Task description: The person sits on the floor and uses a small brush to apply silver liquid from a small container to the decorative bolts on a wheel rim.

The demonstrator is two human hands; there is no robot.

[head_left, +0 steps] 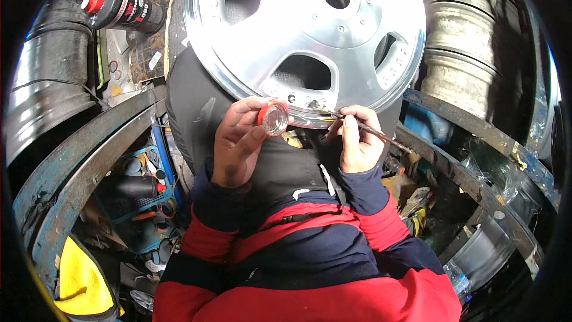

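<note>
A silver alloy wheel [280, 24] with shaped openings and small bolts lies across the top middle, over my dark-clad lap. My left hand [241, 143] pinches a small round red cap [274, 118] upright near the wheel's lower rim, its shiny hollow inside facing up toward the camera. My right hand [360, 140] grips a thin dark paintbrush [387, 138], whose tip end reaches the small bolts at the wheel's lower edge; I cannot tell whether the tip touches them.
A black bottle with red cap [125, 7] lies upper left beside a metal cylinder [53, 77]. Stacked rims [456, 36] stand right. Curved steel rails [89, 155] flank me. A blue crate [131, 203] of small items and a yellow cloth [83, 280] are lower left.
</note>
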